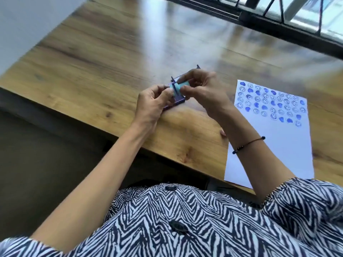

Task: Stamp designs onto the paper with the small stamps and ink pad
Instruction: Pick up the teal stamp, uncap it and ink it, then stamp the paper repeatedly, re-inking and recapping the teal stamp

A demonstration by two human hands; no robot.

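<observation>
A white sheet of paper [285, 145] lies at the right of the wooden table [104, 58], its upper part covered with several rows of blue smiley and blob prints. Left of it sits a purple ink pad case [178, 101] with its lid up. Above the case my left hand [152, 106] and my right hand [202, 89] meet, fingertips pinched on a small light-blue stamp [181, 86]. Most of the ink pad is hidden under my hands.
The table's front edge [130, 140] runs diagonally below my forearms. A dark metal window frame [278, 17] crosses the back right. A small pale object [222, 133] lies by the paper's left edge. My patterned shirt fills the bottom.
</observation>
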